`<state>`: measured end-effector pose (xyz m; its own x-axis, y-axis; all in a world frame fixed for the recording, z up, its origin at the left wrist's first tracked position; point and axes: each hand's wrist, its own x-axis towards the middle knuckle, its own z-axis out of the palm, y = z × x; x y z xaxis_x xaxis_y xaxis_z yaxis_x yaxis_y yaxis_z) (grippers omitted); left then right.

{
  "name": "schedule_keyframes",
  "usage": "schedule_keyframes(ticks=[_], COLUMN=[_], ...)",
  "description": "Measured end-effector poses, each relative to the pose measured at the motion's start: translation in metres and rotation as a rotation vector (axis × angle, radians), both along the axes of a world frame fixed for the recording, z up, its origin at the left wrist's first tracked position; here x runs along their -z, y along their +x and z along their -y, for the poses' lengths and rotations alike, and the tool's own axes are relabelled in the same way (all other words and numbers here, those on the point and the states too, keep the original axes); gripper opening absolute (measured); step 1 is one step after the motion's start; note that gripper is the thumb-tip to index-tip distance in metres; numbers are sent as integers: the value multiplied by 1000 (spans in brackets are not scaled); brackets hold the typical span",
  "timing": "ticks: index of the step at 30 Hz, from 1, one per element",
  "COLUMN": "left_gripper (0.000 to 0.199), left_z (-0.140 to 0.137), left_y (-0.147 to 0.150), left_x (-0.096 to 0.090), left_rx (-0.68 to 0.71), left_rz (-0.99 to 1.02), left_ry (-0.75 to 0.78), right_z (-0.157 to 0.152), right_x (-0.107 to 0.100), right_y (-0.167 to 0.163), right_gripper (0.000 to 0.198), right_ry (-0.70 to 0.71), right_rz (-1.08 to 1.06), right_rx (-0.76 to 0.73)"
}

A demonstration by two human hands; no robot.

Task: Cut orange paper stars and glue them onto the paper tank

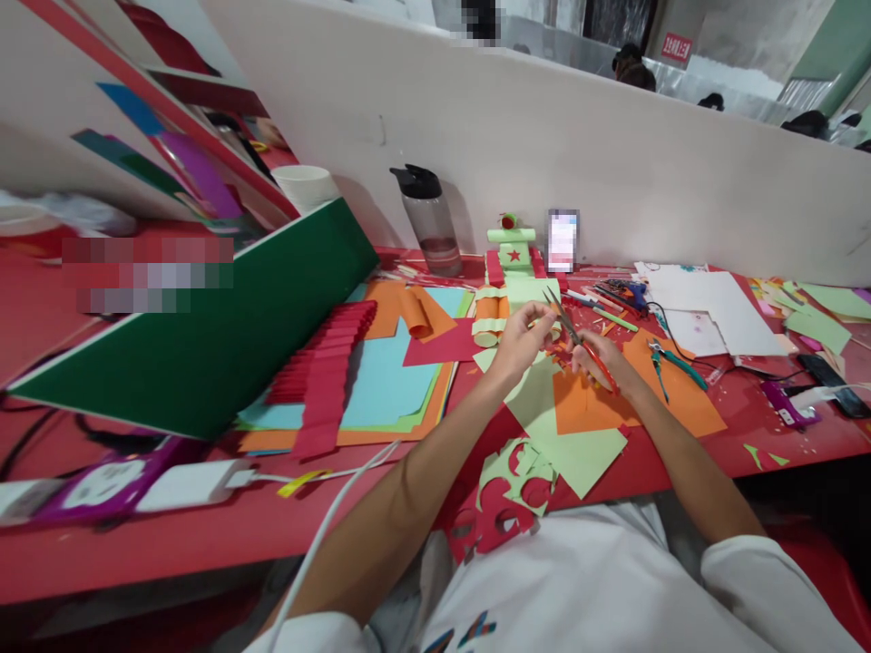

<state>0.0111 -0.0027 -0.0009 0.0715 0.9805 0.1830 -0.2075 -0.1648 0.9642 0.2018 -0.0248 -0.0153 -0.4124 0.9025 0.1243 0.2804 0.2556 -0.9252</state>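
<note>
Your right hand (611,352) has its grip curled around the red-handled scissors (569,325), raised over the desk (204,549) above orange paper (589,404). Your left hand (523,336) is beside the blades, fingers bent inward; you cannot tell whether its grip pinches anything. A light-green paper model (515,256) stands beyond.

The red surface (204,549) carries a stack of coloured sheets (387,385) left of centre, beside a tilted green board (224,336). Towards the back stand a bottle (439,231) and a paper model (513,257). White sheets (741,322) and green scraps (753,454) lie rightward; a purple power strip (102,485) lies at front left.
</note>
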Motion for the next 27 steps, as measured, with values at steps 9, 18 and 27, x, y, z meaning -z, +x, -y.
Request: schedule_keyframes(ticks=[9,18,27], left_gripper=[22,17,22], left_z=[1,-1,-1], left_y=[-3,-2,-3], left_x=[-2,-4,-4], left_rx=[7,-12,-6], left_rz=[-38,-59,-70], left_ry=[6,8,26], right_z=[1,3,5], right_x=[-2,-8,-7], right_y=[0,-2,-2], right_gripper=[63,70,56], right_ry=[-16,-16,18], right_rz=[-5,21,38], right_rx=[-39,-16,10])
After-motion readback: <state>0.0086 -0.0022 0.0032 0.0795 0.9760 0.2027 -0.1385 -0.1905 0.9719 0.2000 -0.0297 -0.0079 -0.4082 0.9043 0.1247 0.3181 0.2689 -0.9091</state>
